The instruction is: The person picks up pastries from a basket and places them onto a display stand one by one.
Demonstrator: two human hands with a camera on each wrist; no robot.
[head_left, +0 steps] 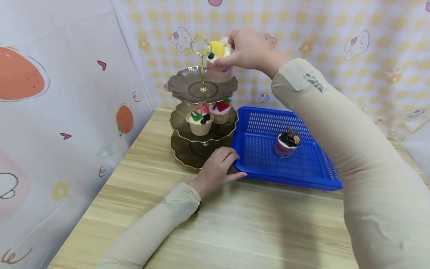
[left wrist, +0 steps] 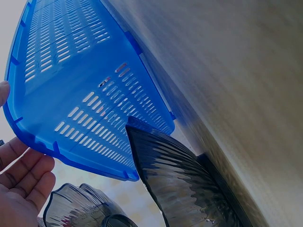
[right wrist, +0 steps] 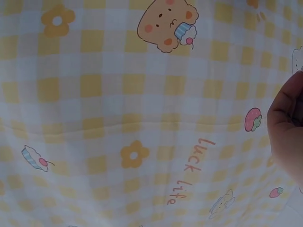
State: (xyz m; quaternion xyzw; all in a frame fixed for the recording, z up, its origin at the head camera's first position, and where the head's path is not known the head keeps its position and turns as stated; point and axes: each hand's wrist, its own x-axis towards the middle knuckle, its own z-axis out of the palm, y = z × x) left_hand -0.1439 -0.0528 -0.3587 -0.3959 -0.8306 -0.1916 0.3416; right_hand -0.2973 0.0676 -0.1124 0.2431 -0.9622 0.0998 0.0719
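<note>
My right hand (head_left: 250, 50) grips a clear dessert cup (head_left: 220, 73), topped with cream, yellow fruit and a blueberry. It holds the cup over the top plate of a three-tier cake stand (head_left: 181, 87), beside the gold ring handle. At the right wrist view's edge part of my right hand (right wrist: 286, 123) shows; the cup is hidden there. My left hand (head_left: 218, 168) holds the near left corner of a blue plastic basket (head_left: 289, 181), thumb and fingers either side of the corner. In the left wrist view its fingers (left wrist: 28, 177) meet the rim.
Two tarts, one with blueberries (head_left: 200, 129) and one with a strawberry (head_left: 220, 114), sit on the middle plate. A chocolate-topped dessert cup (head_left: 285, 145) stands in the basket. The wooden table (head_left: 262, 224) runs back to a checked cloth (head_left: 336, 74); a white cloth (head_left: 84, 93) hangs at left.
</note>
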